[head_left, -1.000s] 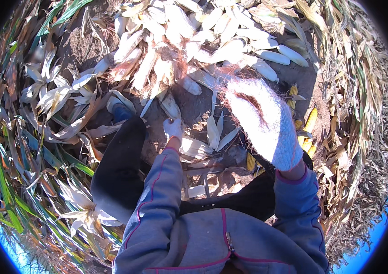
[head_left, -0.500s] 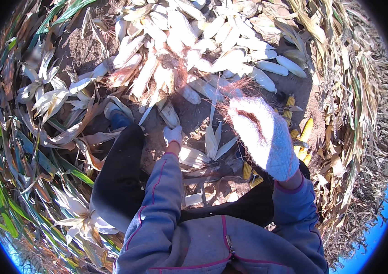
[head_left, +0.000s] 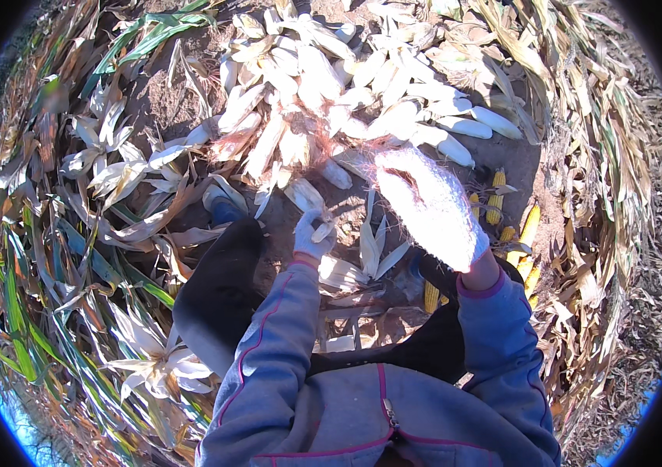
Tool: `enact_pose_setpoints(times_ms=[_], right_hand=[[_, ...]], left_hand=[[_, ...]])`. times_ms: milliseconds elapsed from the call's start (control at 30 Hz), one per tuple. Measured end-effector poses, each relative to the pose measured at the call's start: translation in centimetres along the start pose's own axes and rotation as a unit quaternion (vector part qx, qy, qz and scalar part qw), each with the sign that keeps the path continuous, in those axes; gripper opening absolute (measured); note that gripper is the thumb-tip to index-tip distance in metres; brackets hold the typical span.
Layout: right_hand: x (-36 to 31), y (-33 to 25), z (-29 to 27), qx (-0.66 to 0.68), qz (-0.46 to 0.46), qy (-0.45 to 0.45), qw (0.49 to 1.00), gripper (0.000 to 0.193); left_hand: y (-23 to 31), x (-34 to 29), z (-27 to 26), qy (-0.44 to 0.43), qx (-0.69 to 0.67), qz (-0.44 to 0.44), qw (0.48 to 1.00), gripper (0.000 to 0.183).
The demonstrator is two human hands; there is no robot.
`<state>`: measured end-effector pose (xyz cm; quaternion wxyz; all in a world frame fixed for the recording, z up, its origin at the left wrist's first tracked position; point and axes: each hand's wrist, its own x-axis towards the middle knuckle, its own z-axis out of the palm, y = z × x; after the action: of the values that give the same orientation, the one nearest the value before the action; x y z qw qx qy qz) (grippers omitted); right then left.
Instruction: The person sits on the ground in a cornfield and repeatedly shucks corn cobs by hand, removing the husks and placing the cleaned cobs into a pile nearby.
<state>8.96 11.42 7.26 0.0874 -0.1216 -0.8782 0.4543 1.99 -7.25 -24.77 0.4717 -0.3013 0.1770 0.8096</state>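
Note:
My left hand (head_left: 311, 238), in a white knit glove, is closed around the near end of an ear of corn (head_left: 304, 196) in pale husk. The ear points away from me, toward the pile. To the right, my gloved right hand (head_left: 433, 208) is raised higher, with fingers and thumb curled together. Reddish corn silk (head_left: 381, 143) shows around its fingertips; what lies inside the grip is hidden. A heap of ears in the husk (head_left: 292, 93) spreads on the ground beyond both hands. Peeled-back husk leaves (head_left: 370, 253) lie between my arms.
Bare yellow corn cobs (head_left: 530, 227) lie on the soil right of my right hand. Dry stalks and leaves (head_left: 595, 171) bank up on the right, with partly green ones (head_left: 15, 303) on the left. My bent left leg (head_left: 218, 288) stands beside the left forearm.
My right hand has moved left and farther out, toward the pile. My left hand has turned slightly and still grips the ear. The whole view has shifted a little.

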Motion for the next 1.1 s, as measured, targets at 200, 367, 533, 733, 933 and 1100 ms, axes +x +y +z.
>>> enact_pose_setpoints(times_ms=[200,367,533,733,933,1100], right_hand=[[-0.1,0.7,0.1,-0.059,-0.096,0.060,0.992,0.024],[0.5,1.1,-0.8,-0.032,-0.060,0.070,0.995,0.037],[3.0,1.8,-0.9,0.064,0.002,0.091,0.994,0.077],[4.1,-0.2,-1.0,0.235,0.008,0.143,0.961,0.069],[4.0,-2.1,-0.5,0.564,0.016,-0.026,0.825,0.052],[5.4,-1.7,0.7,0.368,-0.019,0.114,0.922,0.052]], left_hand=[[-7.5,-6.1,5.4,0.005,0.068,0.021,0.997,0.009],[-9.1,-9.3,8.9,-0.074,0.274,0.081,0.956,0.025],[-7.9,-12.0,14.4,-0.155,0.507,0.275,0.802,0.055],[-0.6,-16.2,19.7,-0.196,0.806,0.202,0.521,0.059],[2.3,-17.1,24.3,-0.245,0.590,0.223,0.736,0.069],[0.8,-15.8,26.3,-0.261,0.451,0.176,0.835,0.063]])
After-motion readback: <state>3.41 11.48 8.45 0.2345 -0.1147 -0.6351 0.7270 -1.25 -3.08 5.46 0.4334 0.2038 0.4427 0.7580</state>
